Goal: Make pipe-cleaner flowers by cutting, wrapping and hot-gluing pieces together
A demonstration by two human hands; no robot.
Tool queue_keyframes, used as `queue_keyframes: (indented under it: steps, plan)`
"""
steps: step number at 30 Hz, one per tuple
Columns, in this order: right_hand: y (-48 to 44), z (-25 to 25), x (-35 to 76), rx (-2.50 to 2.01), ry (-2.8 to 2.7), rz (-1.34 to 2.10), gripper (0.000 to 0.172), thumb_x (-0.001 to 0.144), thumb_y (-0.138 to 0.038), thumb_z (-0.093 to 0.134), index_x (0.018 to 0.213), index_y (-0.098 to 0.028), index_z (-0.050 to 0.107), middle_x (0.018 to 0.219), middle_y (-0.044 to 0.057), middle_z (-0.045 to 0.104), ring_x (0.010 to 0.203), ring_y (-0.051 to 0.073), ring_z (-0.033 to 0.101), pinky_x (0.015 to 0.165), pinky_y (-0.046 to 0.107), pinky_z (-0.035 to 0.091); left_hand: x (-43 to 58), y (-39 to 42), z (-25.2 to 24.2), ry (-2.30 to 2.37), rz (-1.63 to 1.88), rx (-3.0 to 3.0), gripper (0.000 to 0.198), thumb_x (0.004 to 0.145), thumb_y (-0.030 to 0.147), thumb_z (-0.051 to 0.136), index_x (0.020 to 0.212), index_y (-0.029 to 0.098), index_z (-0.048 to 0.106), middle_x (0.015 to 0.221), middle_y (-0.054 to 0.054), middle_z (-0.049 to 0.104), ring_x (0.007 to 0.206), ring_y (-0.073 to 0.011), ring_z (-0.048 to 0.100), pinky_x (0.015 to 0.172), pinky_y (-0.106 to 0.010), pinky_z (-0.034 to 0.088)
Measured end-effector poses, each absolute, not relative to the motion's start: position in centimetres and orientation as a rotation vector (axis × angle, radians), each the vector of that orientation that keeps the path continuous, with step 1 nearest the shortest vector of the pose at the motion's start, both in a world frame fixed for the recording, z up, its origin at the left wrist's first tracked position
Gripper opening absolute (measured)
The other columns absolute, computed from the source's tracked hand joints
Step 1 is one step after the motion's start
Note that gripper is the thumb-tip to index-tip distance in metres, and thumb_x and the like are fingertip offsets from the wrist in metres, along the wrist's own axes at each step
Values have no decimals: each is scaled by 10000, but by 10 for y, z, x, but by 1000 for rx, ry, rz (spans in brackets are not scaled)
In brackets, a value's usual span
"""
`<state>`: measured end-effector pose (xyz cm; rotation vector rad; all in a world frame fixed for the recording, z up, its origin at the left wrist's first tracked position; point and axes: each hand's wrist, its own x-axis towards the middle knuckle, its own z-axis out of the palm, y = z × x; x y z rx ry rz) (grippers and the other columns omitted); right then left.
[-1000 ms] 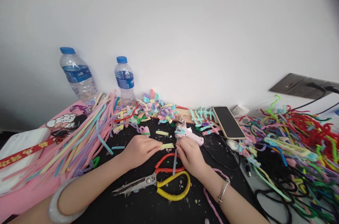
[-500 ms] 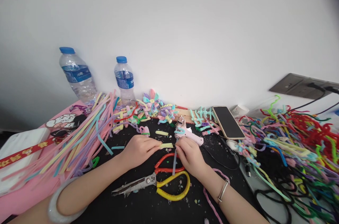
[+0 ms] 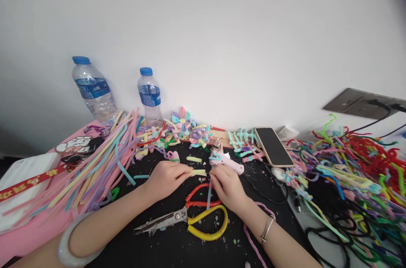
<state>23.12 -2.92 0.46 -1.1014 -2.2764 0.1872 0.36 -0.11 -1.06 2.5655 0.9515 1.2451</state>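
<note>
My left hand point(image 3: 169, 180) pinches the left end of a short pale-yellow pipe cleaner piece point(image 3: 198, 172), held level above the black mat. At the piece's right end, my right hand point(image 3: 229, 185) is closed, thumb against forefinger. A tiny dark bit shows at those fingertips, too small to name. Just behind the right hand lies a pale pink glue gun point(image 3: 233, 164), with a translucent glue stick point(image 3: 209, 194) reaching toward me. Scissors point(image 3: 177, 216) with one red and one yellow handle rest below the hands. Another yellow pipe cleaner piece point(image 3: 194, 159) lies behind the held one.
Long pastel pipe cleaners point(image 3: 104, 162) spread across the left side. Two water bottles point(image 3: 150, 99) stand by the wall. Finished-looking pipe cleaner flowers point(image 3: 182, 120) lie at the back. A phone point(image 3: 274, 147) and a tangled heap of coloured pipe cleaners point(image 3: 358, 183) occupy the right.
Both hands stay in nearly the same place and keep their pinch. The yellow piece has shifted very slightly upward. Nothing was let go.
</note>
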Motion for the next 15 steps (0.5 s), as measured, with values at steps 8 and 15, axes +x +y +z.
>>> queue_keyframes:
  steps: [8,15]
  plan:
    - [-30,6,230,-1087,-2283,180,255,970,-178,368,855,-157,595,747,62,616,701,181,542,632,294,430,3,-2,-6,1010,1171,2502,238,936,267,531,812,194,721,738,-9,769,629,-139,713,588,-210,526]
    - [-29,6,231,-1088,-2292,203,244,967,-177,371,869,-157,593,767,68,624,719,186,548,646,304,443,3,-1,-9,1022,1177,2456,223,925,242,542,807,187,724,748,-12,771,640,-145,718,608,-215,532]
